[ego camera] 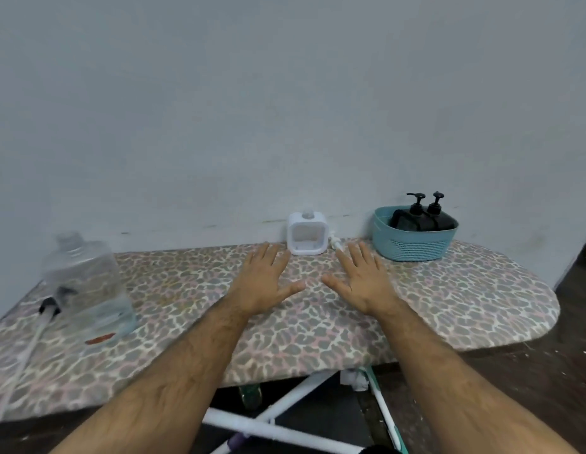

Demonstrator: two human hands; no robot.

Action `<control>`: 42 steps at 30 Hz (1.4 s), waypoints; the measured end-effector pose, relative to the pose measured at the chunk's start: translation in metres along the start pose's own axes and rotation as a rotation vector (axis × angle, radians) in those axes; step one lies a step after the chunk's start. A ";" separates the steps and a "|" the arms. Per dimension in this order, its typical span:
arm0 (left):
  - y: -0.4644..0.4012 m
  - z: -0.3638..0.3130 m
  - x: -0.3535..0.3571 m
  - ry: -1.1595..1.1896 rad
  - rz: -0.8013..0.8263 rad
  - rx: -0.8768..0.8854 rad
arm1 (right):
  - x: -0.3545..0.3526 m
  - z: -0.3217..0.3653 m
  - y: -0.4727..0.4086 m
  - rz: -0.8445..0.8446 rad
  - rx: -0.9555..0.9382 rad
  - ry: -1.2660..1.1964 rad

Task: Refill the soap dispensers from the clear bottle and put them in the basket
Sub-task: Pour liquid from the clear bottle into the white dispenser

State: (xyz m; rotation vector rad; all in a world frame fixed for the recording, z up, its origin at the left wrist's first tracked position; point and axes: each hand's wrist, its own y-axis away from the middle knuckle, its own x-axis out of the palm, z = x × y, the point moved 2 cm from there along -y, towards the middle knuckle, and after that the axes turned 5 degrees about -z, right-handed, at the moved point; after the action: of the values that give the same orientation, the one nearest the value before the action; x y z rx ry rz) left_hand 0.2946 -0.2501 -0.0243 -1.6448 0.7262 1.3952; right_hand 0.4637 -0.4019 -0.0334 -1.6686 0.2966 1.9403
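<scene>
Leopard-print board point(317, 322), basket point(412, 247) hiding dispensers' point(425, 221) bases

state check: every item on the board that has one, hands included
Left hand: open, flat, fingers spread.
Right hand: open, flat, fingers spread.
Clear bottle: upright, uncapped, partly filled.
Loose pump: lying beside the bottle.
Black dispensers: two, upright in basket, pumps on.
Basket: upright.
White dispenser: upright by wall.

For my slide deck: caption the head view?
Both hands flat on ironing board; two black dispensers in the basket.
</scene>
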 end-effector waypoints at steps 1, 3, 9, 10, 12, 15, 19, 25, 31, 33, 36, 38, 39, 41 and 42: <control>0.010 0.006 0.000 0.000 0.008 -0.009 | 0.004 0.009 0.003 0.009 -0.018 -0.001; 0.029 0.018 0.001 0.014 0.019 -0.034 | 0.012 0.026 0.010 0.020 -0.042 -0.004; 0.066 0.042 0.006 0.073 0.023 -0.105 | 0.033 0.061 0.022 0.056 -0.084 0.000; 0.069 0.044 0.007 0.093 0.012 -0.115 | 0.036 0.064 0.023 0.048 -0.088 -0.008; 0.069 0.047 0.010 0.140 -0.006 -0.137 | 0.040 0.067 0.020 0.050 -0.078 -0.035; 0.057 0.047 0.014 0.286 -0.049 -0.181 | 0.039 0.069 0.010 0.034 -0.039 -0.115; 0.029 0.037 0.022 0.600 -0.111 -0.267 | 0.037 0.062 -0.010 -0.039 0.083 -0.393; -0.028 0.022 0.031 0.972 -0.198 -0.404 | 0.024 0.041 -0.053 -0.243 0.212 -0.795; -0.082 0.022 0.036 1.137 -0.215 -0.467 | 0.033 0.016 -0.106 -0.257 0.323 -0.920; -0.096 0.020 0.038 1.164 -0.209 -0.460 | 0.034 0.011 -0.118 -0.243 0.325 -0.928; -0.112 0.018 0.041 1.213 -0.163 -0.462 | 0.034 0.005 -0.132 -0.228 0.317 -0.955; -0.121 0.017 0.047 1.232 -0.145 -0.455 | 0.037 0.002 -0.141 -0.209 0.324 -0.992; -0.126 0.019 0.052 1.240 -0.135 -0.458 | 0.038 0.002 -0.144 -0.195 0.330 -1.002; -0.132 0.017 0.056 1.262 -0.115 -0.447 | 0.041 0.002 -0.149 -0.172 0.329 -1.014; -0.133 0.015 0.054 1.267 -0.114 -0.436 | 0.042 0.004 -0.150 -0.168 0.314 -1.010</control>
State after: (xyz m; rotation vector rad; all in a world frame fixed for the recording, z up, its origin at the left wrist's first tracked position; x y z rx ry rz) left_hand 0.4116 -0.1684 -0.0473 -2.8531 0.9887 0.2629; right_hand 0.5390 -0.2657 -0.0448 -0.3817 0.0481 2.1880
